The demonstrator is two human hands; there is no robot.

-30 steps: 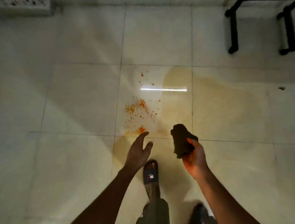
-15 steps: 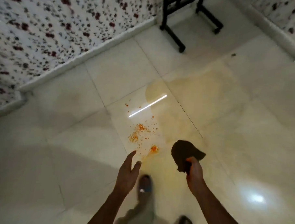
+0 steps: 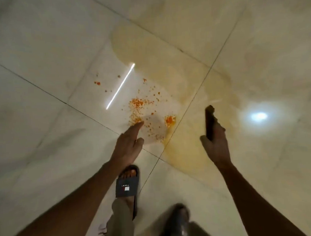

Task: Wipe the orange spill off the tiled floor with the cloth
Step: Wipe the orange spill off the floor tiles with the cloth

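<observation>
Looking down at the tiled floor (image 3: 41, 51), the orange spill (image 3: 143, 111) is seen as crumbs and one bigger blob in the middle, with a pale wet stain spread far and right of it. The dark cloth (image 3: 209, 121) is held tight in the grip of the right hand (image 3: 217, 143), up off the floor, right of the spill. The left hand (image 3: 128, 145) is held open and flat, fingers pointed at the near crumbs, above a foot in a dark sandal (image 3: 127, 186).

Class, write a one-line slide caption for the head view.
Right hand holds dark cloth above orange spill on tiled floor; left hand empty.
</observation>
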